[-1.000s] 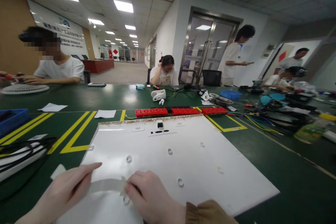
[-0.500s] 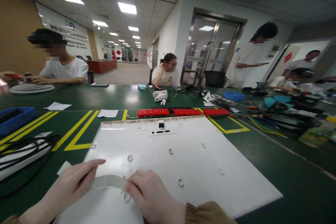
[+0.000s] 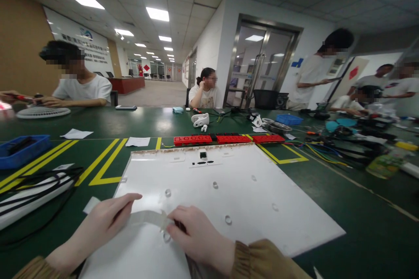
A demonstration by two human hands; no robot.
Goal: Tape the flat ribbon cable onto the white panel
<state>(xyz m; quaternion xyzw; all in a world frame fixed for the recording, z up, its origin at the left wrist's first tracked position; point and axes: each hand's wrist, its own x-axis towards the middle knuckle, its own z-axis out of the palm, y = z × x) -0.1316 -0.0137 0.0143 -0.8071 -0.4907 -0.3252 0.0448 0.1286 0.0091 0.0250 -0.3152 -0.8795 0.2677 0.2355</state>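
A large white panel [image 3: 242,200] with small raised rings and a cut-out near its far edge lies flat in front of me. Over its near left part, a pale translucent strip of tape [image 3: 145,217] arches between my two hands. My right hand [image 3: 193,231] pinches the crumpled right end of this strip, close to one of the rings. At the other end is my left hand [image 3: 108,216], its index finger pointing out over the panel and its thumb tucked below, closed on the strip. The grip there is partly hidden behind the fingers.
Red power strips [image 3: 193,140] lie beyond the panel's far edge. A white device with black cables [image 3: 39,187] and a blue tray [image 3: 24,150] are at left. Loose wires [image 3: 327,152] and a bottle [image 3: 382,163] lie at right. Several people sit or stand around the table.
My view has shifted slightly, so the panel and both hands appear a little further right and higher. Both hands keep their hold on the strip.
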